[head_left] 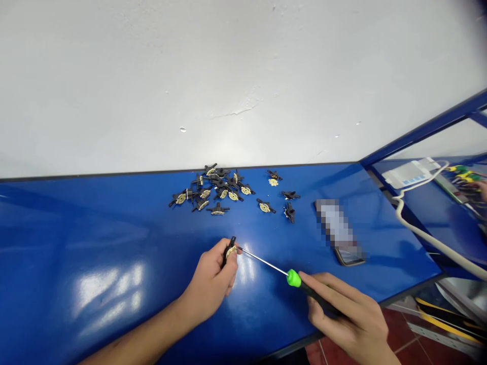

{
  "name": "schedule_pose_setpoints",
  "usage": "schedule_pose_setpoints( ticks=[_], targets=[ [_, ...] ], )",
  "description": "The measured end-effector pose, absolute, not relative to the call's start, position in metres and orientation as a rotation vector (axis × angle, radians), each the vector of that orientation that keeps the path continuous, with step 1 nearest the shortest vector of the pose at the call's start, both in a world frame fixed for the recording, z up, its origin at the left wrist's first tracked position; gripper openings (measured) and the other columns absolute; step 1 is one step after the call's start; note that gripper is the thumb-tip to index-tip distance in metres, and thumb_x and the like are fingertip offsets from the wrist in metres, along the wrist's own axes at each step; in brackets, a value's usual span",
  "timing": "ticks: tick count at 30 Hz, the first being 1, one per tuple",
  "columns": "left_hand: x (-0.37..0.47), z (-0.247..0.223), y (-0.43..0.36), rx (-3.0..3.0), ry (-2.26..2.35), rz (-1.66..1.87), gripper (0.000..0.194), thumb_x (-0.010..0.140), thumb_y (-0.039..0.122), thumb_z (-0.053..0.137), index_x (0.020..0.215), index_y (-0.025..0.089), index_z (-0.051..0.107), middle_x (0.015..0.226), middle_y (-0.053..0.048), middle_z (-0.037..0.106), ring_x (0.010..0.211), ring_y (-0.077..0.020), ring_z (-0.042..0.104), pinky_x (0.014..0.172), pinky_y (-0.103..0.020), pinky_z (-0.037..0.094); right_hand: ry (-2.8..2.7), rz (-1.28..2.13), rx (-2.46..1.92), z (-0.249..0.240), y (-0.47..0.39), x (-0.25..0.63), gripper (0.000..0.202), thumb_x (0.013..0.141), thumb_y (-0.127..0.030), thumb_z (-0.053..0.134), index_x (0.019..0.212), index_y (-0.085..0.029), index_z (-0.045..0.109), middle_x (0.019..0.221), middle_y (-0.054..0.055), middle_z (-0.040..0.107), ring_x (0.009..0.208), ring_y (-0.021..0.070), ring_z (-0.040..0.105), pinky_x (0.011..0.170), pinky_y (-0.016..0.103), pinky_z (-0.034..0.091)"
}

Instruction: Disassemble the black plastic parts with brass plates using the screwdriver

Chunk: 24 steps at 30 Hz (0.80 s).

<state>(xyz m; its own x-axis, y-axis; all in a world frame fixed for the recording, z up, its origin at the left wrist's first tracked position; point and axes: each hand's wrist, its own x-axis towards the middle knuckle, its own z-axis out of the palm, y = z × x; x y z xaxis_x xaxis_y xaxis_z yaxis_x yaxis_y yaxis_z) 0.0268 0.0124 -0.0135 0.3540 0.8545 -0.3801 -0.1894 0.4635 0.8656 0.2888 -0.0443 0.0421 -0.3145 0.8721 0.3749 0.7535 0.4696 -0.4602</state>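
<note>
My left hand (211,279) pinches a small black plastic part with a cream round disc (230,252) just above the blue table (133,304). In my right hand (348,314) is a screwdriver (294,278) with a green and black handle, fingers wrapped round it. Its thin metal shaft points left, and the tip meets the held part near my left fingertips; the exact contact spot is too small to make out. Beyond my hands lies a pile of similar black parts with cream discs (217,209). Several more lie apart to its right, one of them a black part (289,212).
A phone (335,223) with a blurred screen lies on the right of the table. Past the right edge are a white power strip (411,172) with a cable (437,243) and a blue frame (422,129). Another person's hand (483,190) shows at far right. A white wall (228,76) stands behind.
</note>
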Motion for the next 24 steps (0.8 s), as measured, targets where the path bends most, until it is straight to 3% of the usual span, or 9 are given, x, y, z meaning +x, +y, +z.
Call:
schedule_pose_setpoints(
  ticks=[24],
  targets=[
    [0.0285, -0.0115, 0.0128, 0.788, 0.975, 0.783, 0.027, 0.100, 0.048, 0.051, 0.097, 0.022, 0.053, 0.050, 0.012, 0.038, 0.040, -0.0070, 0.027, 0.038, -0.017, 0.028, -2.105, 0.251, -1.302, 0.0449, -0.0431, 0.2828, 0.044, 0.087, -0.004, 0.063, 0.126, -0.021, 0.072, 0.095, 0.005, 0.074, 0.076, 0.0134, 0.073, 0.066, 0.022, 0.060]
  ],
)
